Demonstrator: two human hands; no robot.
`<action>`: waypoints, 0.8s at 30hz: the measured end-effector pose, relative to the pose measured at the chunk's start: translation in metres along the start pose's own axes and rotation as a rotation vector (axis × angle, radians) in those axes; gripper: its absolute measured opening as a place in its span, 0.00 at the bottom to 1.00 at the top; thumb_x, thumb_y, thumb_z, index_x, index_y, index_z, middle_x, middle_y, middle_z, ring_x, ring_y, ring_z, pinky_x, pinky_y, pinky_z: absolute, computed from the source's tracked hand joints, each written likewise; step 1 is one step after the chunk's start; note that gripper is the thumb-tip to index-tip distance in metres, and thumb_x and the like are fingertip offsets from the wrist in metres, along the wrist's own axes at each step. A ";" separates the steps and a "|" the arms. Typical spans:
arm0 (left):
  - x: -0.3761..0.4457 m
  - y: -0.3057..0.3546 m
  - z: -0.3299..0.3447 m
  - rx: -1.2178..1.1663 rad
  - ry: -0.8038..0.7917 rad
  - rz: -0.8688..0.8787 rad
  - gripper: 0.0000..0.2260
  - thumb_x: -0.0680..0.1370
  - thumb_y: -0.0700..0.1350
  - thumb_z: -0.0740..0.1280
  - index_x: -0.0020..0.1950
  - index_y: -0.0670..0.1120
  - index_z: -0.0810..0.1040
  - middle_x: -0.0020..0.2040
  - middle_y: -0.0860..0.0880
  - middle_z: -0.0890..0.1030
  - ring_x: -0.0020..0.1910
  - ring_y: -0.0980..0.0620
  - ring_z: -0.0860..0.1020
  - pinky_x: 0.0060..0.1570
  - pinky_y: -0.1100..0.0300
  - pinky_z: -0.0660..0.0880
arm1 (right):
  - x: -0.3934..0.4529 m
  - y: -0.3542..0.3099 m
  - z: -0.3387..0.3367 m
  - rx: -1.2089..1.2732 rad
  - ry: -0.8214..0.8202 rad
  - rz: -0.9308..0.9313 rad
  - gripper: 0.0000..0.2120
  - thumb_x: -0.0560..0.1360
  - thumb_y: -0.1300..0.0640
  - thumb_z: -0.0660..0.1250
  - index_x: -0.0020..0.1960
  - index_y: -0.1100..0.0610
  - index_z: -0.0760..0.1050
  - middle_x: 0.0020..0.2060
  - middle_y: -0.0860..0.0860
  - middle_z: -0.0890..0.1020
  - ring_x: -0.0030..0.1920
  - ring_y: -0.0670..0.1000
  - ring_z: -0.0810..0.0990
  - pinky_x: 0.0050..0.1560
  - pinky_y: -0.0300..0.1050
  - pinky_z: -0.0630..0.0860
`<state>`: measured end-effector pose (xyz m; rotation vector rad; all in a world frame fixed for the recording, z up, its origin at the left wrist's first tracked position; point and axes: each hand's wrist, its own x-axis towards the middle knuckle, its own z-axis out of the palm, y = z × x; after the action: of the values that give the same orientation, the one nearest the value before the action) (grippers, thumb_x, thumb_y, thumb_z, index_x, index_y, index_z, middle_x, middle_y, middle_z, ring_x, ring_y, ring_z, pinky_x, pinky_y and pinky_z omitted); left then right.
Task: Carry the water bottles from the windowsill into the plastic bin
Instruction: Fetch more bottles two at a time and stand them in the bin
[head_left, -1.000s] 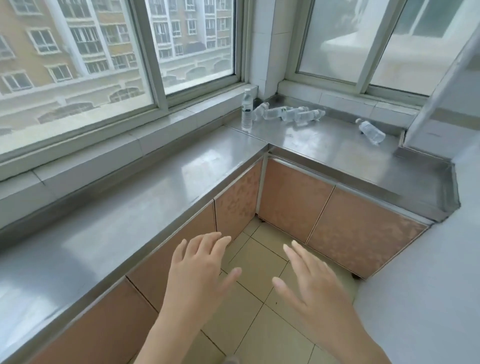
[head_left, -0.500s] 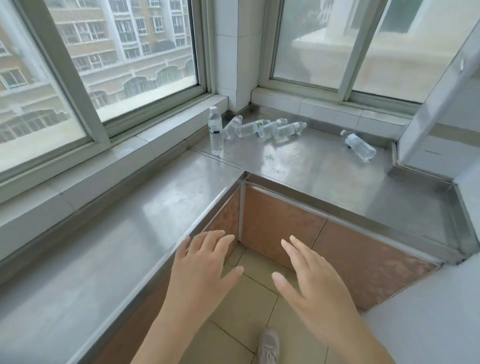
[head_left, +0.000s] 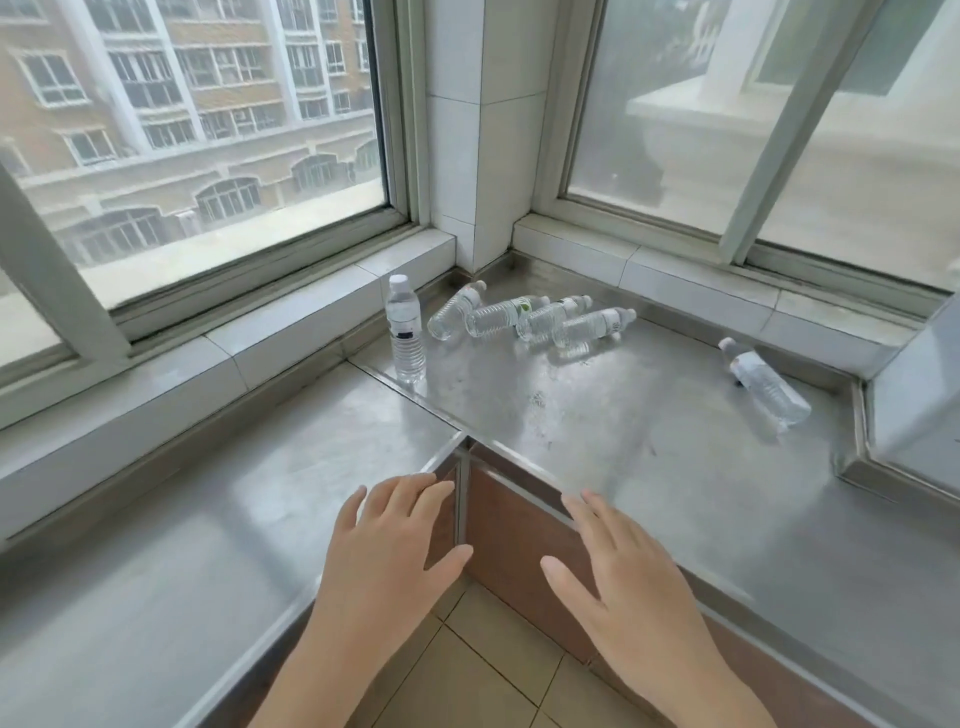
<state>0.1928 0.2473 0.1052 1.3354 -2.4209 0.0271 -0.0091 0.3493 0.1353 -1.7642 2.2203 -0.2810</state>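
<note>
One clear water bottle (head_left: 405, 329) with a white cap stands upright on the steel sill (head_left: 597, 415) in the window corner. Right of it several bottles (head_left: 530, 316) lie on their sides in a cluster. Another bottle (head_left: 766, 382) lies alone further right. My left hand (head_left: 387, 558) and my right hand (head_left: 621, 571) hover palm down with fingers spread near the sill's front corner, well short of the bottles. Both hold nothing. No plastic bin is in view.
The steel counter (head_left: 182, 571) runs along the left window and turns at the corner. Brown cabinet fronts (head_left: 514, 551) sit below it. Beige floor tiles (head_left: 467, 670) lie under my arms. A raised ledge (head_left: 924, 415) closes the right end.
The view has moved forward and turned toward the corner, so the bottles look larger and nearer. Both hands stay open and have come up over the counter's front edge.
</note>
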 end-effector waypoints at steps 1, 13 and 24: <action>0.013 -0.003 0.006 -0.001 -0.002 -0.017 0.26 0.70 0.64 0.58 0.59 0.54 0.82 0.56 0.56 0.83 0.56 0.50 0.82 0.59 0.45 0.77 | 0.014 0.005 -0.002 -0.012 -0.004 0.000 0.40 0.68 0.27 0.36 0.77 0.43 0.44 0.77 0.42 0.48 0.76 0.44 0.47 0.74 0.43 0.46; 0.253 -0.109 0.134 -0.590 0.055 -0.605 0.52 0.67 0.51 0.81 0.81 0.51 0.50 0.75 0.48 0.70 0.72 0.47 0.68 0.64 0.48 0.71 | 0.222 0.032 -0.017 -0.078 -0.016 0.000 0.50 0.59 0.24 0.22 0.77 0.43 0.43 0.77 0.42 0.46 0.76 0.44 0.47 0.73 0.43 0.47; 0.325 -0.136 0.238 -1.078 0.292 -0.914 0.44 0.68 0.36 0.79 0.74 0.64 0.61 0.70 0.53 0.73 0.66 0.52 0.75 0.62 0.57 0.70 | 0.344 0.040 -0.029 -0.041 -0.115 0.046 0.44 0.64 0.25 0.29 0.76 0.42 0.42 0.77 0.42 0.45 0.76 0.43 0.45 0.73 0.42 0.45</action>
<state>0.0739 -0.1380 -0.0300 1.5089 -1.0355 -1.0480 -0.1268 0.0228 0.1130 -1.7020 2.1965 -0.1211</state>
